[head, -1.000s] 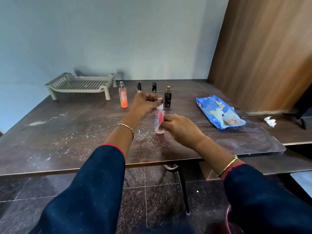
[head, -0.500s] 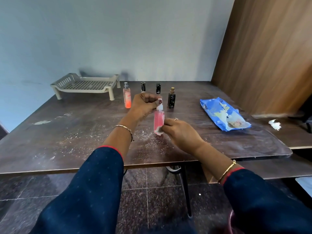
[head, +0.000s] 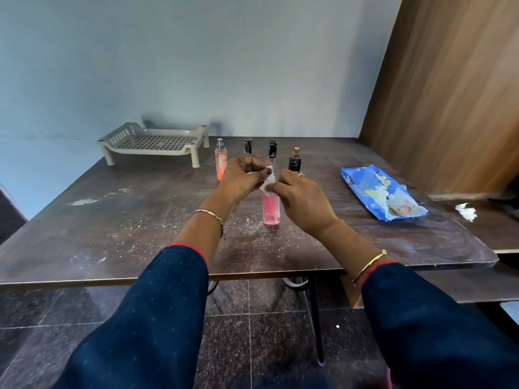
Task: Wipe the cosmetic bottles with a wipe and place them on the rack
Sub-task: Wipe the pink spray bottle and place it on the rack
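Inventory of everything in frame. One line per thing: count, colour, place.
table: 1, dark brown, white specks on it
rack: 1, beige, far left of the table
spray bottle: 1, orange-pink, just right of the rack
black-capped bottles: 2, far row, behind the hands
gold-topped bottle: 1, black, right end of the row
pink bottle: 1, upright, table centre
wipe: 1, white, against the pink bottle's upper part
wipes pack: 1, blue, right side
crumpled tissue: 1, white, far right
left hand: grips the pink bottle's top
right hand: pinches the wipe
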The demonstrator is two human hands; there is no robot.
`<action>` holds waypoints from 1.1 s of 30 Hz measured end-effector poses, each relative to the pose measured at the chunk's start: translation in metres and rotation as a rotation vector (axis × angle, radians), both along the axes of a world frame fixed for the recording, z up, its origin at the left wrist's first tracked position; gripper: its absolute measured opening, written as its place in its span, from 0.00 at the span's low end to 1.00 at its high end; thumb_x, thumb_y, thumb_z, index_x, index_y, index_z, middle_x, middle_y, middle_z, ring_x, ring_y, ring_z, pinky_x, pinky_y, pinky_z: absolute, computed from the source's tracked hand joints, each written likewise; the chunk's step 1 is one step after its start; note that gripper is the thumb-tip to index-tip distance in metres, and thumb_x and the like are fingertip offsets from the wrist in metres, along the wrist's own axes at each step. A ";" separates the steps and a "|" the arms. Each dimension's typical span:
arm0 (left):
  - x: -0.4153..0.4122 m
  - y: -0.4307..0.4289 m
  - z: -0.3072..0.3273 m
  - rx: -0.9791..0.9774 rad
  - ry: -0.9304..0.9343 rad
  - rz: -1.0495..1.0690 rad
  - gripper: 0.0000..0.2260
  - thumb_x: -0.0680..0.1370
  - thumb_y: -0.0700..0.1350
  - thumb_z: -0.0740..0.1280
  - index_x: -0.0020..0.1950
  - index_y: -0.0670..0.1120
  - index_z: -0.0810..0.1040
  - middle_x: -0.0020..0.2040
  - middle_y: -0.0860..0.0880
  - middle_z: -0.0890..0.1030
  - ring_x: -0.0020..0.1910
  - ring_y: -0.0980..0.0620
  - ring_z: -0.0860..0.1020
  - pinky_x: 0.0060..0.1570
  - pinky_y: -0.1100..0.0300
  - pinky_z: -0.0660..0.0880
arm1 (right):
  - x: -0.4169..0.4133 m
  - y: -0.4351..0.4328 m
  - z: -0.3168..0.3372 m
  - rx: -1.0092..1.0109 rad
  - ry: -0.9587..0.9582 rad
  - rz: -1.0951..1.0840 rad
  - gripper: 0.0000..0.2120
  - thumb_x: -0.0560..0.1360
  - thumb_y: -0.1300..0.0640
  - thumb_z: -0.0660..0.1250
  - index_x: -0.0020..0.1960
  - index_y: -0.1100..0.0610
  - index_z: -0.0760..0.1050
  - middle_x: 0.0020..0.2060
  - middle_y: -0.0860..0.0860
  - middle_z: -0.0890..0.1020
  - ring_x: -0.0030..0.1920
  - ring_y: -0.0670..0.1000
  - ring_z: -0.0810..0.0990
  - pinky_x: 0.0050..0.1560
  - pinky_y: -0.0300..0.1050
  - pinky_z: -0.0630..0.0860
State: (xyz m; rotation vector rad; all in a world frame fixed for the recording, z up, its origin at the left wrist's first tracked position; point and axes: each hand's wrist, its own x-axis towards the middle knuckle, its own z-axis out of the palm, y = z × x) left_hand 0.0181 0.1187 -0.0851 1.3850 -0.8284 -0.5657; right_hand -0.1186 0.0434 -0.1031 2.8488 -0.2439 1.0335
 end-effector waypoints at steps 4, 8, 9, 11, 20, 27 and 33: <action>0.003 -0.001 -0.002 -0.002 0.014 0.000 0.10 0.73 0.31 0.69 0.53 0.32 0.76 0.43 0.45 0.81 0.43 0.52 0.80 0.41 0.61 0.81 | -0.016 0.011 -0.017 -0.166 0.199 0.062 0.08 0.71 0.63 0.70 0.49 0.59 0.80 0.46 0.55 0.78 0.37 0.54 0.77 0.27 0.43 0.73; -0.004 -0.001 0.002 -0.008 -0.038 -0.038 0.07 0.73 0.31 0.68 0.41 0.42 0.76 0.37 0.52 0.80 0.37 0.60 0.79 0.40 0.64 0.80 | -0.023 0.012 -0.025 -0.195 0.312 0.094 0.02 0.71 0.63 0.69 0.43 0.60 0.79 0.43 0.54 0.76 0.37 0.55 0.77 0.25 0.43 0.70; -0.005 -0.001 0.002 -0.010 -0.043 -0.037 0.08 0.74 0.31 0.68 0.40 0.43 0.76 0.37 0.53 0.79 0.35 0.62 0.79 0.39 0.65 0.80 | -0.022 0.013 -0.026 -0.186 0.338 0.115 0.04 0.71 0.64 0.66 0.43 0.60 0.80 0.43 0.55 0.76 0.37 0.55 0.77 0.26 0.44 0.72; -0.006 -0.001 0.001 -0.012 -0.049 -0.034 0.09 0.74 0.31 0.68 0.40 0.44 0.76 0.37 0.52 0.79 0.36 0.62 0.79 0.41 0.64 0.79 | -0.021 0.013 -0.026 -0.165 0.376 0.138 0.09 0.73 0.63 0.61 0.44 0.60 0.80 0.45 0.56 0.76 0.38 0.56 0.78 0.29 0.47 0.75; -0.008 0.005 0.005 -0.015 -0.039 -0.084 0.11 0.74 0.30 0.67 0.39 0.45 0.76 0.32 0.57 0.82 0.37 0.59 0.79 0.40 0.62 0.79 | -0.006 -0.004 0.003 0.158 -0.095 0.037 0.07 0.70 0.70 0.69 0.44 0.62 0.82 0.40 0.57 0.79 0.36 0.58 0.79 0.35 0.43 0.72; -0.005 0.008 0.003 0.022 -0.045 -0.016 0.05 0.75 0.34 0.68 0.49 0.39 0.78 0.41 0.54 0.82 0.41 0.58 0.81 0.36 0.62 0.80 | -0.013 0.011 -0.021 0.063 0.069 0.082 0.07 0.72 0.68 0.69 0.48 0.60 0.82 0.44 0.54 0.80 0.39 0.56 0.80 0.37 0.49 0.79; -0.008 0.012 0.006 0.007 -0.082 -0.023 0.05 0.71 0.38 0.73 0.43 0.40 0.78 0.35 0.56 0.82 0.34 0.61 0.79 0.33 0.62 0.77 | -0.018 0.016 -0.022 0.001 0.317 0.103 0.09 0.71 0.67 0.69 0.49 0.57 0.82 0.45 0.54 0.78 0.39 0.58 0.79 0.35 0.53 0.79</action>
